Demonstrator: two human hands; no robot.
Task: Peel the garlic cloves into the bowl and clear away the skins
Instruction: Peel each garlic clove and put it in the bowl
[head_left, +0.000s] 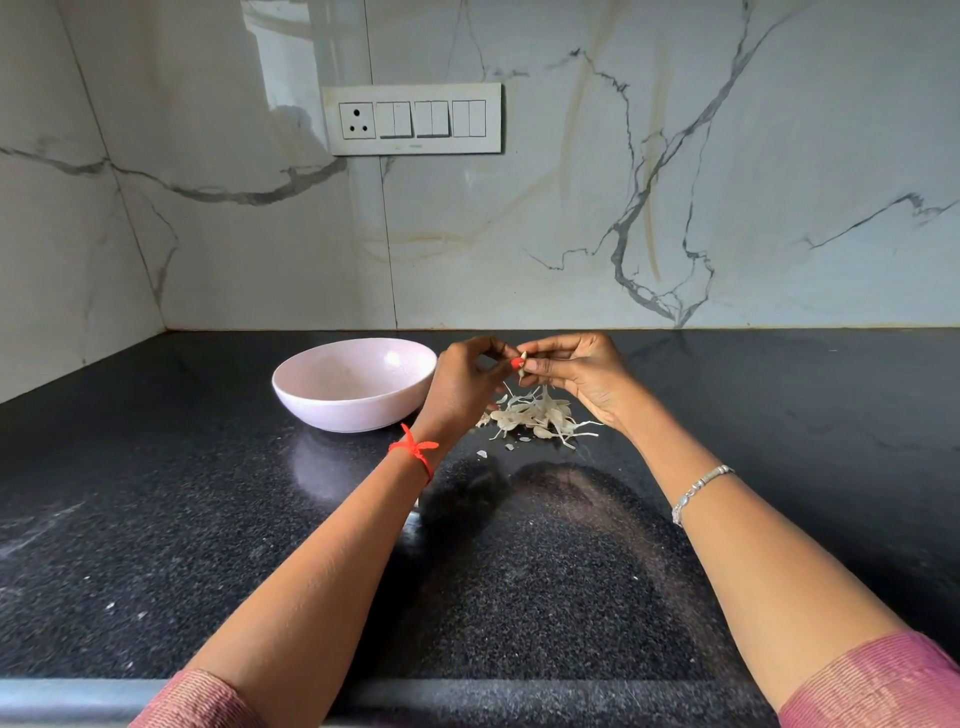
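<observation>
Skins (537, 418) lie just right of bowl (355, 383).

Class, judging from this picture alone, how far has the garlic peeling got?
Done: a heap of skins lies on the counter, so some peeling has happened. In hand: both hands, left hand and right hand, pinch one clove. Left: skins uncleared; what the bowl holds cannot be seen.

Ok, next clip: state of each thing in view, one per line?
left hand: pinching the garlic clove
right hand: pinching the same clove
garlic clove: held above the counter, mostly hidden by fingers
bowl: upright, contents not visible
skins: loose pile on the counter
</observation>
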